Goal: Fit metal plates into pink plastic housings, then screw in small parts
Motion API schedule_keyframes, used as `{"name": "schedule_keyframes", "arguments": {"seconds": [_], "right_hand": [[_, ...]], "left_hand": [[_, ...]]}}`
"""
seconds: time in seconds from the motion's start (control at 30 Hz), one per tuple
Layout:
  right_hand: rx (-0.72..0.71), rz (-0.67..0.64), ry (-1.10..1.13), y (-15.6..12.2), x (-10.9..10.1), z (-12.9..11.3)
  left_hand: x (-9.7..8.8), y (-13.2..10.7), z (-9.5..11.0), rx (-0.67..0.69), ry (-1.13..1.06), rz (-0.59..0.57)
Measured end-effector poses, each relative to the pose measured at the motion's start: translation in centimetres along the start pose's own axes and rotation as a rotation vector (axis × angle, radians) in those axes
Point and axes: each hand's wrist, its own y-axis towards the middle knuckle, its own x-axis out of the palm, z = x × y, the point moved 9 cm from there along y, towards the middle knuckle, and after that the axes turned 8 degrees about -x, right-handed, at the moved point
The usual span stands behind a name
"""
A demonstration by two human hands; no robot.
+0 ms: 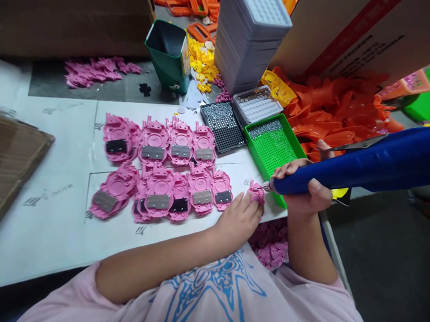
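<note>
My right hand (pixel 308 189) grips a blue electric screwdriver (pixel 357 162), held nearly level with its tip pointing left. The tip reaches a small pink plastic part (pixel 256 191) at the table's front edge. Over that part lies my left hand (pixel 241 215), its fingers pressing it down and hiding most of it. Left of the hands, similar pink plastic housings (pixel 159 187) lie in two overlapping rows, many with a grey or black plate screwed on. Just behind my right hand sits a green tray (pixel 276 147) with small metal screws in its holes.
A black perforated tray (pixel 223 126) of screws adjoins a white tray (pixel 258 103). Behind stand a tall stack of pale trays (pixel 246 43) and a dark green bin (pixel 169 59). Orange parts (pixel 341 109) pile at right; pink pieces (pixel 98 71) lie back left. Cardboard (pixel 11 166) juts in.
</note>
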Motion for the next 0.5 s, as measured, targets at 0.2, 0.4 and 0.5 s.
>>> {"name": "schedule_keyframes", "arguments": {"seconds": [0.2, 0.4, 0.5], "right_hand": [[0.006, 0.016, -0.022, -0.2, -0.3, 0.5], [-0.022, -0.002, -0.021, -0.6, -0.2, 0.9], [-0.011, -0.060, -0.036, -1.0, 0.1, 1.1]], "left_hand": [[-0.1, 0.0, 0.0, 0.002, 0.009, 0.002], [0.1, -0.1, 0.0, -0.002, 0.014, -0.005], [0.3, -0.1, 0.0, 0.000, 0.007, -0.011]]}}
